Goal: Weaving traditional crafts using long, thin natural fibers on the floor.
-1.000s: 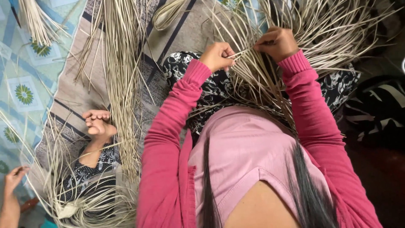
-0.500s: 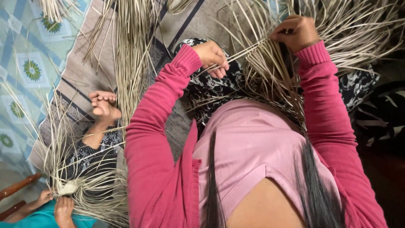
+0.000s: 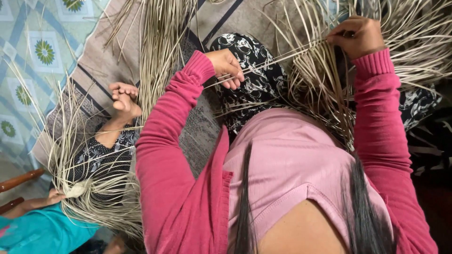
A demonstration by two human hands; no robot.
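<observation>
While taut, strands [image 3: 278, 59] slant up-right – between hands

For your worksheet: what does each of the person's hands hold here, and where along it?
Both hold the same few pale straw strands: left hand pinches their free end, right hand grips them at the woven bundle.

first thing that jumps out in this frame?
The pink sleeves filling the middle, with the left hand and right hand pulling a few pale strips taut between them at the top. Around the right hand fans a big spray of loose straw over a black-and-white patterned lap. At lower left, another person's bare foot rests beside a second straw tangle.
</observation>
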